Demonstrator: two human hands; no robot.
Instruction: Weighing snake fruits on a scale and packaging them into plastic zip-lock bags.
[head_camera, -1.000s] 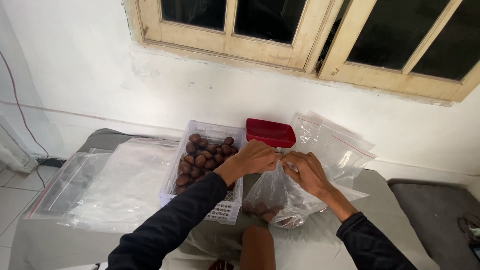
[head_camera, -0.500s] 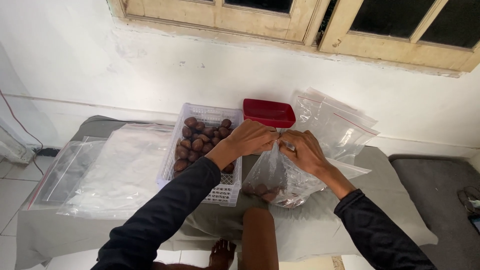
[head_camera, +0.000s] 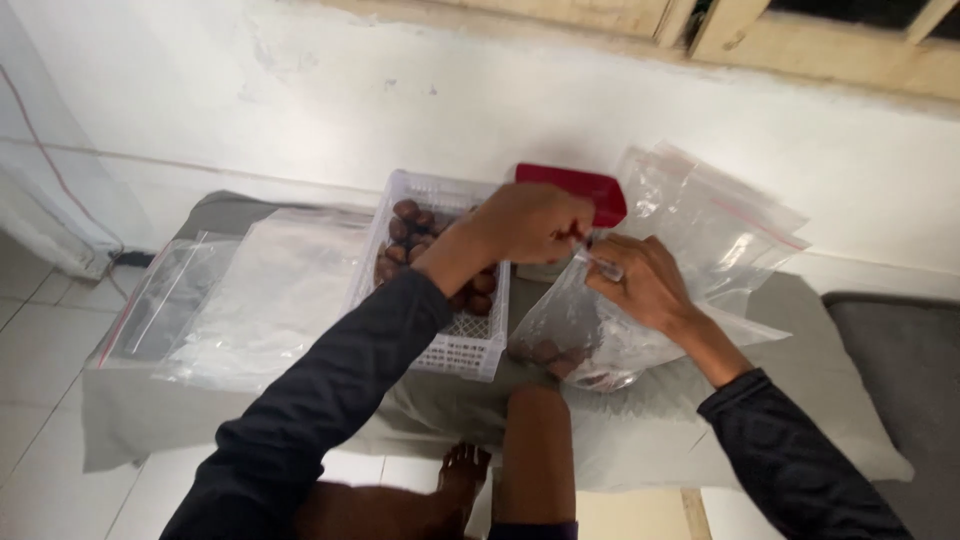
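Note:
My left hand (head_camera: 530, 222) and my right hand (head_camera: 640, 280) both pinch the top edge of a clear zip bag (head_camera: 575, 335) that stands on the grey cloth-covered table (head_camera: 840, 370). Several brown round fruits lie in the bottom of the bag. The hands meet above the bag's mouth, fingers closed on the strip. Just left of the bag sits a white slotted plastic basket (head_camera: 455, 345) holding more of the brown fruits (head_camera: 405, 232); my left forearm crosses over it.
A red lid or box (head_camera: 590, 190) sits behind my hands near the wall. Empty clear zip bags lie spread at the left (head_camera: 230, 300) and piled at the right (head_camera: 720, 225). My knee (head_camera: 535, 450) and bare foot (head_camera: 465, 475) show below the table's front edge.
Both hands stay pinched on the bag's top edge, working along the strip. The camera has tilted down and moved closer; the window has left the view.

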